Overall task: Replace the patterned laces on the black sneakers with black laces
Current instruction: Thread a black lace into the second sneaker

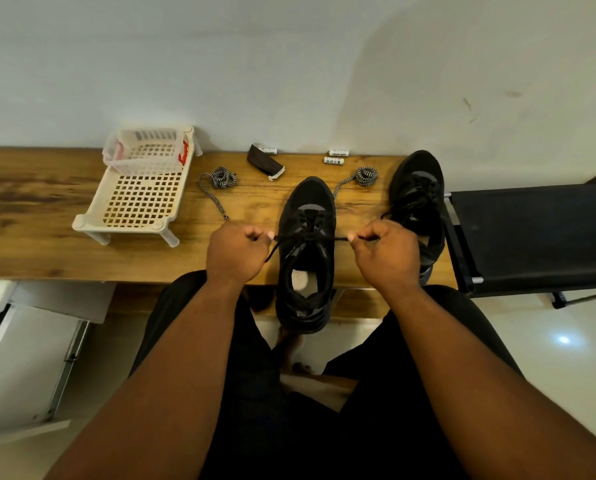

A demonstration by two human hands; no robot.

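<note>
The left hand [236, 251] and right hand [386, 252] each grip an end of the black lace [307, 237] with curled fingers, drawing it taut across the near sneaker [305, 258], whose heel overhangs the desk [30, 216] edge. Farther back lie two coiled patterned laces [220, 178] [364, 176], with the second sneaker [418, 202] to the right.

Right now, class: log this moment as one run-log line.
left hand: pinches black lace | right hand: pinches other end | near sneaker: black-laced, lace taut | patterned laces: on table
</note>
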